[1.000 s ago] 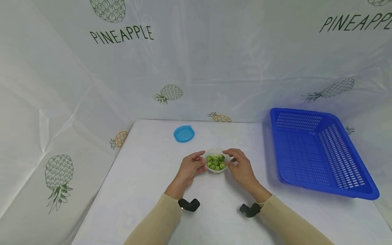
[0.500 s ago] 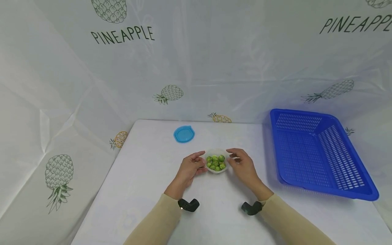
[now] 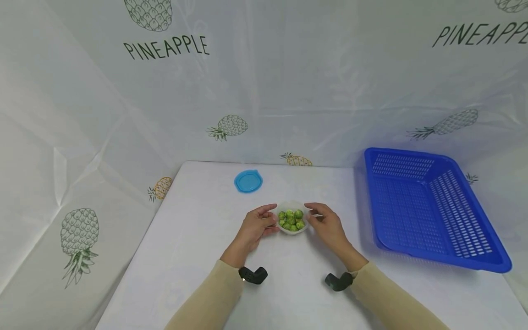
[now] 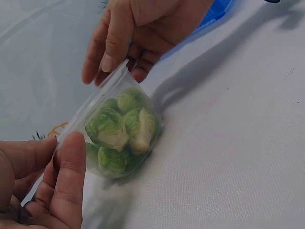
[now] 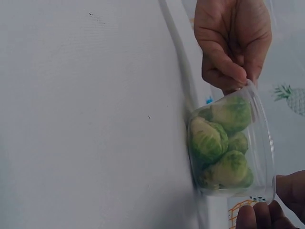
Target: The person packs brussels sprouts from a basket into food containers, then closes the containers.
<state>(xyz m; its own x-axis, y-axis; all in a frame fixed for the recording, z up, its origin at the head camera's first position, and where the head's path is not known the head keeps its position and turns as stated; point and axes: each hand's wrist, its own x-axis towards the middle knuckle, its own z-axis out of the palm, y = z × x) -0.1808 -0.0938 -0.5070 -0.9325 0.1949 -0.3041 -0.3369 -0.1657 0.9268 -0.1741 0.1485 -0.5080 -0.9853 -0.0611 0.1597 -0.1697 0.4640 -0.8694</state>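
Note:
A small clear plastic tub with a whitish rim stands between the two hands in the head view. Inside lie several green Brussels sprouts, also visible through the see-through wall in both wrist views. My left hand pinches the left side of the rim, thumb and fingers on either side of it. On the opposite side, my right hand holds the rim between thumb and fingers; its thumb and fingertips sit at the tub's edge in the right wrist view.
A light blue plastic lid lies flat toward the back of the white table. To the right is a large blue perforated basket. A white pineapple-print sheet hangs behind the table. Both wrists wear black devices.
The right hand has shifted slightly right, from fingers reaching over the tub to its right rim. The left hand keeps its hold; tub, lid and basket stay put.

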